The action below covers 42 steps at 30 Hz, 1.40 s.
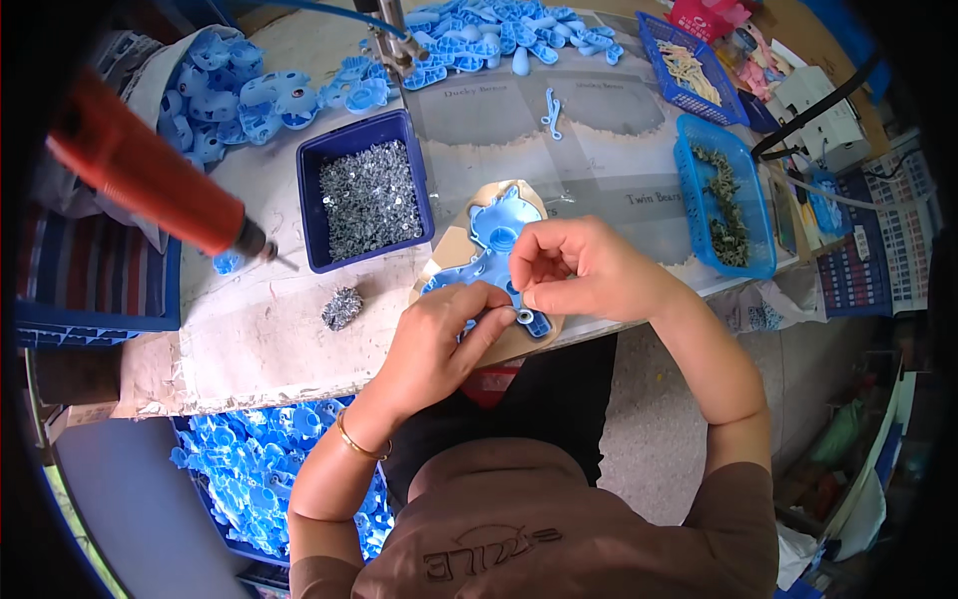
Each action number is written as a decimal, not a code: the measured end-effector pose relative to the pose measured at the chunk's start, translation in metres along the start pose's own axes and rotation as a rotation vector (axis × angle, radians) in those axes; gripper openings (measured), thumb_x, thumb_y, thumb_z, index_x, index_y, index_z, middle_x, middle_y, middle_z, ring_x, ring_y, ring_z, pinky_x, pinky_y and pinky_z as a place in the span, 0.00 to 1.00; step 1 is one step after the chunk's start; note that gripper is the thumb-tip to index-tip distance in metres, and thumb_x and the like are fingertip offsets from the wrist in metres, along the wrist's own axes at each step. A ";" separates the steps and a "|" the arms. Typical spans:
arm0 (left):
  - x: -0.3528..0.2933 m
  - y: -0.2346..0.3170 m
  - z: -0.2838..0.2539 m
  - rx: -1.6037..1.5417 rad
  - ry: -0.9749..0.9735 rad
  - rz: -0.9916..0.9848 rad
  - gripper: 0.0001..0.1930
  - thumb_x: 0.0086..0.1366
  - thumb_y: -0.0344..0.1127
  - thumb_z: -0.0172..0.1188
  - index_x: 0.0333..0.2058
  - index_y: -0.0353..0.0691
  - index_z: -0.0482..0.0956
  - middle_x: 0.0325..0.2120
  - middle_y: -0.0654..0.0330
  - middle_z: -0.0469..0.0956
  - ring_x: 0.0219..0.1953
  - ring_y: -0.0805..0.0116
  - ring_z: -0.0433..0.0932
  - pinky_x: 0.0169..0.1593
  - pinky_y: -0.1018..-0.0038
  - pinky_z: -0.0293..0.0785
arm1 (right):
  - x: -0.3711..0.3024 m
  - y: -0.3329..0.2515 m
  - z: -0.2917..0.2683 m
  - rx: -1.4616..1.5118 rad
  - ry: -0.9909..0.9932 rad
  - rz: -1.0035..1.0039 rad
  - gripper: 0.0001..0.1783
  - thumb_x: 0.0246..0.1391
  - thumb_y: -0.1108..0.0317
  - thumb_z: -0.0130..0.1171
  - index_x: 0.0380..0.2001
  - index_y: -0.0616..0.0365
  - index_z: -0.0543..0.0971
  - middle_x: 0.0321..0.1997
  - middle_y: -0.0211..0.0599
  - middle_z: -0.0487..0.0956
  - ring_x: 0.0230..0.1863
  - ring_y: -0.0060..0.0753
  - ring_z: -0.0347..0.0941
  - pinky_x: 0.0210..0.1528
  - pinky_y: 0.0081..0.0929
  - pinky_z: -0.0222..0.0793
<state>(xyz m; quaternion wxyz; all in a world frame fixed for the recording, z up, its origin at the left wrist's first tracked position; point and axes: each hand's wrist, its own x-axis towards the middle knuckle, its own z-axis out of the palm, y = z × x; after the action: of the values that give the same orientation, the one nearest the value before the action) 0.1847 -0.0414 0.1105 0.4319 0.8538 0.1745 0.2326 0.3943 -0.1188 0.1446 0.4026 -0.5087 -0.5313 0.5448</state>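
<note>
A blue plastic toy-body shell (482, 262), hollow side up, rests on a tan board (446, 260) at the table's front edge. My left hand (439, 344) has its thumb and index finger closed at the near part of the shell. Over the shell's right side, my right hand (594, 275) makes a pinch, its fingertips close to the left ones. Whatever lies between the fingertips of either hand is too small to name. Just below them, a small round silver metal part (525, 316) sits in the shell.
A dark blue bin (306, 215) holds small metal pieces, with a little heap of them (342, 308) nearby. A red power screwdriver (150, 165) hangs at left. A light blue basket (750, 270) stands right. Blue shells (479, 40) pile up behind; more fill a crate below.
</note>
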 end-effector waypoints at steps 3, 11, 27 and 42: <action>0.002 -0.004 -0.005 0.081 0.073 0.041 0.06 0.63 0.33 0.63 0.34 0.38 0.78 0.23 0.54 0.77 0.27 0.52 0.77 0.34 0.61 0.71 | -0.002 -0.001 0.012 -0.001 0.067 -0.044 0.11 0.53 0.74 0.65 0.40 0.60 0.76 0.33 0.24 0.77 0.32 0.13 0.71 0.35 0.15 0.66; -0.007 -0.017 -0.014 0.408 0.164 0.008 0.27 0.49 0.38 0.73 0.48 0.40 0.75 0.46 0.55 0.76 0.47 0.51 0.72 0.54 0.61 0.66 | 0.004 0.027 0.000 -0.091 0.171 0.120 0.12 0.56 0.76 0.64 0.43 0.61 0.74 0.34 0.27 0.78 0.36 0.14 0.72 0.40 0.15 0.69; -0.001 -0.025 -0.006 0.431 0.138 -0.030 0.16 0.48 0.32 0.72 0.37 0.43 0.78 0.40 0.61 0.74 0.41 0.57 0.73 0.44 0.63 0.71 | 0.021 0.014 -0.007 -0.401 0.007 0.213 0.13 0.52 0.77 0.65 0.39 0.63 0.73 0.32 0.37 0.82 0.35 0.21 0.77 0.39 0.22 0.72; -0.002 -0.021 -0.003 0.595 0.182 -0.056 0.06 0.47 0.36 0.72 0.24 0.46 0.83 0.41 0.67 0.75 0.42 0.62 0.73 0.43 0.64 0.67 | 0.041 0.001 -0.003 -1.096 -0.058 0.067 0.10 0.38 0.67 0.72 0.27 0.55 0.83 0.44 0.36 0.76 0.49 0.38 0.71 0.46 0.35 0.69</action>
<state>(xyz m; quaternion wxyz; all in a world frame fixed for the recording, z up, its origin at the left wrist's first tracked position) 0.1798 -0.0284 0.0945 0.1520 0.9131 0.2966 0.2350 0.3914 -0.0782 0.1387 0.0462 -0.6455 -0.7315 0.2147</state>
